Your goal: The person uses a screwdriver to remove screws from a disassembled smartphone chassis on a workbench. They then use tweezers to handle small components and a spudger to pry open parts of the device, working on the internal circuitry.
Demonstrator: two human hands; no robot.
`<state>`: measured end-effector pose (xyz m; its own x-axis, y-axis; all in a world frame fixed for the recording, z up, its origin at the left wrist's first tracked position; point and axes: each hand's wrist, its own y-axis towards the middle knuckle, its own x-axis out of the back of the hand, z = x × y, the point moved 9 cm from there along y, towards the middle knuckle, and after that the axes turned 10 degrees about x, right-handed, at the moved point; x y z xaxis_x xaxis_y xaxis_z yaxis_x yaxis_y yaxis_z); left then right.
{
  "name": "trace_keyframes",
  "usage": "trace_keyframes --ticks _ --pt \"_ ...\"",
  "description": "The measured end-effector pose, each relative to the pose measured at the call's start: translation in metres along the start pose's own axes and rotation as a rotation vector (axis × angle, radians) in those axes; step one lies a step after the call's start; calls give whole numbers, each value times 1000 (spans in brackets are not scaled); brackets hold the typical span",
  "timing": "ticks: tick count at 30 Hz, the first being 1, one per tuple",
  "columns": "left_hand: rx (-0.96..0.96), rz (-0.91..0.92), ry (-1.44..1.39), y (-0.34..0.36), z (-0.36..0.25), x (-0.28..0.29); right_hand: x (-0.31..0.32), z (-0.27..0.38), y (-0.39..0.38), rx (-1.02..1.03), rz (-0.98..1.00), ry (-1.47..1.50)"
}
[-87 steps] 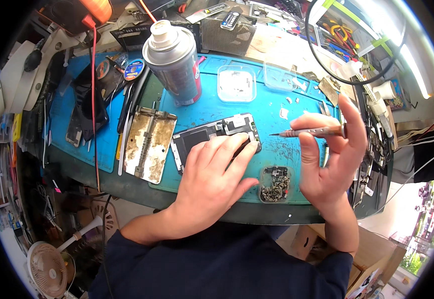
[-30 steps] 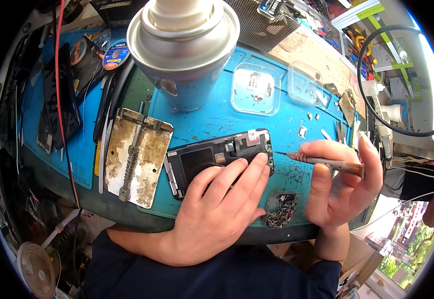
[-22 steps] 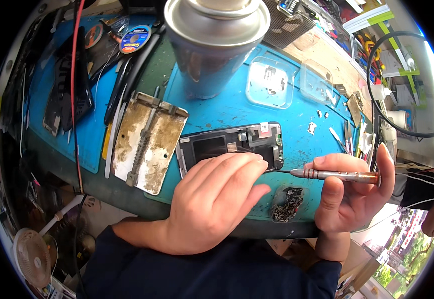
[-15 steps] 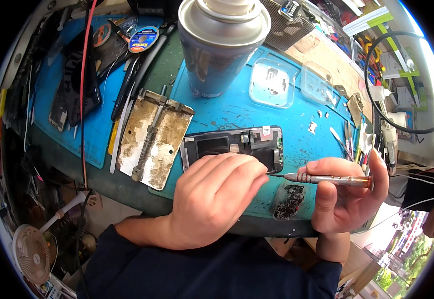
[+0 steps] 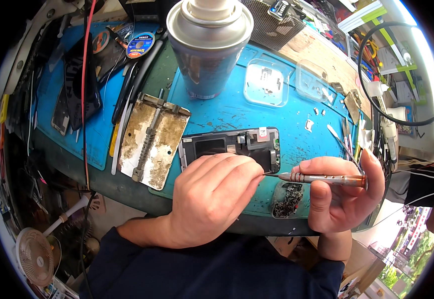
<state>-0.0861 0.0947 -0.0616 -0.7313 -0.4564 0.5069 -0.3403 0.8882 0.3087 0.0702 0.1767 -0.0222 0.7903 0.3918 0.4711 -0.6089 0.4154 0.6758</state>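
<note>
My right hand (image 5: 344, 199) holds a precision screwdriver (image 5: 321, 178) level, its thin shaft pointing left. Thumb and fingers close round its reddish-brown and silver handle. My left hand (image 5: 217, 197) is closed in a pinch where the screwdriver's tip ends; whatever the fingertips hold is hidden or too small to name. Behind the left hand lies an opened phone (image 5: 247, 143) with its dark inside facing up, its near part covered by the hand. Below the screwdriver sits a small clear box (image 5: 287, 200) full of tiny dark screws or bits.
A large spray can (image 5: 208, 55) stands behind the phone on the blue mat (image 5: 217, 115). A stained metal board holder (image 5: 152, 142) lies left of the phone. Clear plastic trays (image 5: 265, 82) are farther back. Tweezers (image 5: 344, 142) lie at right, a solder wire spool (image 5: 140, 45) far left.
The whole view has shifted slightly, with most things sitting a little farther left. Both hands keep nearly the same pose, the screwdriver's tip still at the left fingertips.
</note>
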Motion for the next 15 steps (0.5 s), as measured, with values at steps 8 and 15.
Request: trace_keyframes --ticks 8,15 --pt "34 8 6 2 -2 0 -1 2 2 37 25 10" --pt "27 23 4 1 0 -1 -1 3 2 56 24 31"
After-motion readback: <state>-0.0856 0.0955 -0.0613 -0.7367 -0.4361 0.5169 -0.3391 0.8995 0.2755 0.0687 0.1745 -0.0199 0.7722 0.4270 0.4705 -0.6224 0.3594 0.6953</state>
